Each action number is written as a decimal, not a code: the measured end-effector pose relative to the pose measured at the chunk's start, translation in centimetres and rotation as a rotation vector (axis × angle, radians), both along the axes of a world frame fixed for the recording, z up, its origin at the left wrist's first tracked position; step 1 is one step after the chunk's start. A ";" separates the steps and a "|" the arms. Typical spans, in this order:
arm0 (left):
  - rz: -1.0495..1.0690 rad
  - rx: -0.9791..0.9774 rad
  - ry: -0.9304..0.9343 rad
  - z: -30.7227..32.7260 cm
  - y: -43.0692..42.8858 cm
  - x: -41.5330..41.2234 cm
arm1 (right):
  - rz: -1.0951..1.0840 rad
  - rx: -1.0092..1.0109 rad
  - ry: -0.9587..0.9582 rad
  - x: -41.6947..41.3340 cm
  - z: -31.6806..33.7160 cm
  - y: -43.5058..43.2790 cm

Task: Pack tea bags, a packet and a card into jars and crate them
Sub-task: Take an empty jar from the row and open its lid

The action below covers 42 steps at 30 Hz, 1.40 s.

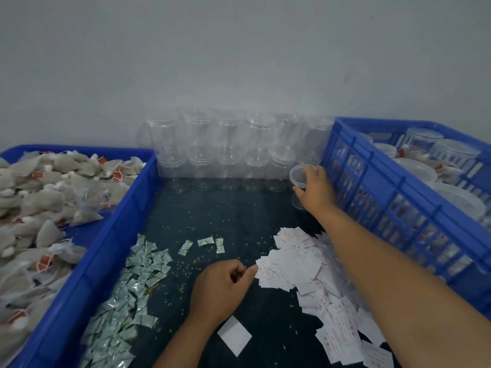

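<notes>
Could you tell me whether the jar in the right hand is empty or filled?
Empty: the jar gripped by the right hand is clear right through, with nothing inside.

Clear glossy plastic jars [228,152]; blue plastic crate [398,208]; glossy foil packets [138,282].

a plain pale grey wall [239,49] rises behind, bare but for a faint scuff [346,75] at right. below lies a dark teal table [225,213], perhaps cloth-covered, in soft even light.
</notes>
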<state>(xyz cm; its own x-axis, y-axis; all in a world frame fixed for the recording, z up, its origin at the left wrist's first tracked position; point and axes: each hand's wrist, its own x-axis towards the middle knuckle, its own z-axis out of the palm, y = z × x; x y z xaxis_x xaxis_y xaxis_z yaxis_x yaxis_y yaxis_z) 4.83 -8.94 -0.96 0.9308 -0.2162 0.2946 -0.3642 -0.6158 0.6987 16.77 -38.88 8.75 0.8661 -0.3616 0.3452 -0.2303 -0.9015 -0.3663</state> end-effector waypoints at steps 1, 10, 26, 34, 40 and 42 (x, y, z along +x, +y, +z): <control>0.002 -0.001 0.004 0.1 0.0 0.0 | 0.014 0.033 -0.043 -0.5 0.3 0.3; 0.018 -0.270 0.194 1.2 0.1 0.0 | 0.340 0.580 -0.137 -10.4 1.7 9.4; -0.075 -0.693 0.284 3.4 0.6 -1.3 | 0.421 0.976 -0.164 -19.2 -8.0 17.3; -0.431 0.193 -0.243 10.8 1.9 -1.8 | 0.521 0.851 -0.161 -18.8 -8.2 17.2; -0.356 0.366 -0.358 11.5 0.2 -3.9 | 0.484 0.793 -0.162 -18.7 -8.3 17.5; -0.150 0.215 -0.325 10.8 -1.1 -5.0 | 0.493 0.789 -0.138 -18.7 -8.0 17.5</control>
